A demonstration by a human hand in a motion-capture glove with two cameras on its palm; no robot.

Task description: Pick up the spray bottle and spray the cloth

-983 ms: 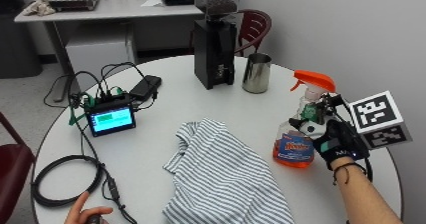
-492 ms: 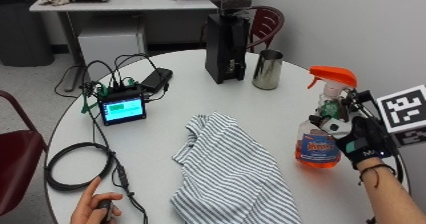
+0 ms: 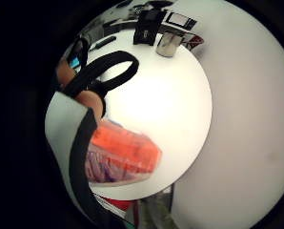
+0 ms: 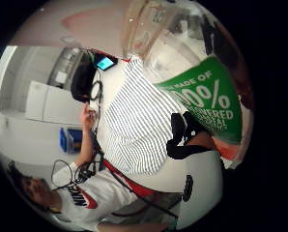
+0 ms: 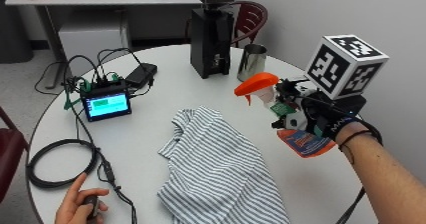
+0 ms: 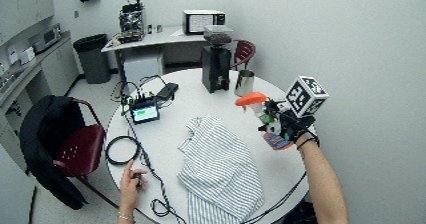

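Spray bottle held up off the counter, near its right edge.
Outside view: the gloved right hand point(image 5: 327, 125) grips the spray bottle point(image 5: 283, 115) above bare counter point(image 5: 160, 94), nozzle toward the striped cloth point(image 5: 216, 171) lying just beside. Thumb-side palm view: the bottle's green label fills the frame beside the cloth point(image 4: 139, 125). Wide view: the metal cup point(image 6: 244, 83) stands well apart.

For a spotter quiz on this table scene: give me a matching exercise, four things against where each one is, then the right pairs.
Things:
1. spray bottle
2. striped cloth
3. metal cup
4. small screen

Places:
A. spread flat on the middle of the table
B. standing beside the black grinder
C. lifted off the table in the gloved right hand
D. at the table's edge with cables plugged in, near the coiled cable

Pairs: 1-C, 2-A, 3-B, 4-D
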